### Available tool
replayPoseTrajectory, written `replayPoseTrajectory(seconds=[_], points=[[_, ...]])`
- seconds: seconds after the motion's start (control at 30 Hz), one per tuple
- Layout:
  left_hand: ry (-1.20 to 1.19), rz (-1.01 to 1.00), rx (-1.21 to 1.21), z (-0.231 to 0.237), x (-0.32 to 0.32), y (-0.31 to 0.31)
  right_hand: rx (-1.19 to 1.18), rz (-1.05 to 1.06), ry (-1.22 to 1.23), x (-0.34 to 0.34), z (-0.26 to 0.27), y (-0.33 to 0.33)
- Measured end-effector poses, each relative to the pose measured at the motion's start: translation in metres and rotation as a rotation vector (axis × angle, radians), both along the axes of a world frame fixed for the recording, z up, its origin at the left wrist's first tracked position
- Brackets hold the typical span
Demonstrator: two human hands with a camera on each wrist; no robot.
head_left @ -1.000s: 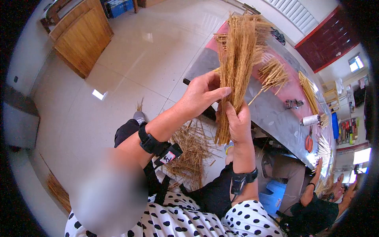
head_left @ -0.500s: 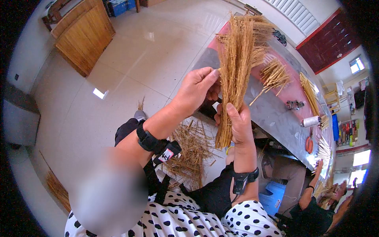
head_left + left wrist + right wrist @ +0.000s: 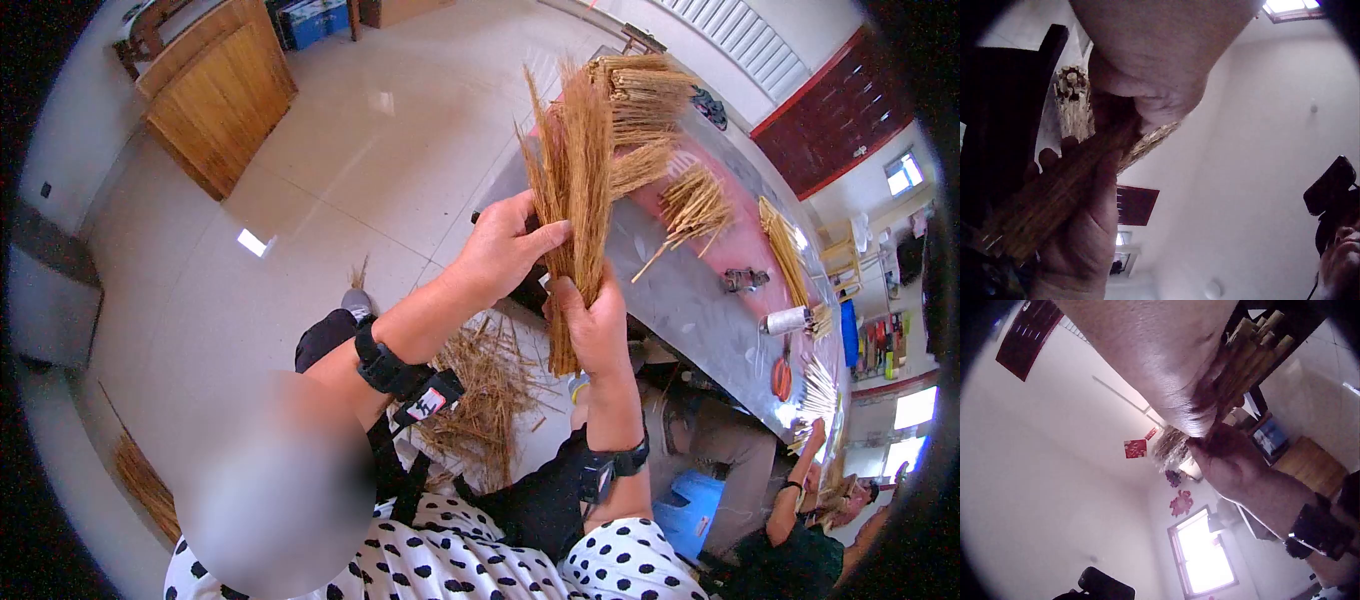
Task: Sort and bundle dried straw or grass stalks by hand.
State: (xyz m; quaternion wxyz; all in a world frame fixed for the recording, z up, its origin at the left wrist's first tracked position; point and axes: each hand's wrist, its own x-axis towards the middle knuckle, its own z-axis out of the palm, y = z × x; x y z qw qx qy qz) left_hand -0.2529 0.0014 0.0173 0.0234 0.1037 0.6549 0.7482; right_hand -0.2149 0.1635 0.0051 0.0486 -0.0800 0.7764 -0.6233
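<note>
An upright bundle of dry straw stalks (image 3: 585, 150) is held between both hands in the head view, its feathery tops fanned apart. My left hand (image 3: 500, 255) pinches its left side at mid-height, thumb across the front, other fingers hidden behind. Just below, my right hand (image 3: 598, 325) grips the stalks, thumb in front; the cut ends stick out underneath. The left wrist view has my left hand (image 3: 1147, 56) above my right hand (image 3: 1082, 244), with stalks (image 3: 1054, 200) between them. In the right wrist view, cut stalk ends (image 3: 1260, 350) protrude beside my right hand (image 3: 1160, 356).
Straw bundles (image 3: 645, 90), a stalk pile (image 3: 697, 205), a thread spool (image 3: 787, 320) and red scissors (image 3: 781, 378) lie on the table (image 3: 690, 290). Loose straw (image 3: 480, 400) covers floor between the legs. Another person (image 3: 800, 530) works at the lower right; a wooden panel (image 3: 220, 100) stands upper left.
The bundle has shifted left and its tops have spread, with a portion leaning left. My left hand came off the bundle's front to its left edge, then closed its thumb over the stalks again.
</note>
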Motion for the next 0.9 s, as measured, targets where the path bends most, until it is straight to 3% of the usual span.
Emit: replayPoseTrajectory(seconds=[0.1, 0.4, 0.57, 0.67, 0.8, 0.87, 0.9], points=[[0.005, 0.019, 0.039, 0.002, 0.001, 0.001, -0.07, 0.051, 0.149, -0.004, -0.015, -0.002], [0.005, 0.011, 0.108, 0.0, 0.001, -0.001, -0.211, 0.116, 0.034, -0.002, -0.008, 0.0], [-0.06, 0.09, 0.064, 0.004, 0.0, -0.004, -0.108, 0.154, 0.043, -0.001, 0.0, -0.001], [-0.015, 0.348, 0.1, 0.008, -0.008, -0.015, -0.087, 0.198, 0.036, 0.0, -0.004, -0.002], [0.023, 0.452, 0.226, 0.014, -0.023, -0.059, 0.002, 0.244, 0.044, 0.003, -0.004, -0.002], [0.069, 0.632, 0.519, 0.011, -0.032, -0.073, -0.025, 0.234, -0.033, 0.005, 0.002, 0.0], [0.07, 0.63, 0.518, 0.013, -0.03, -0.076, -0.05, 0.222, -0.11, 0.006, 0.005, 0.001]])
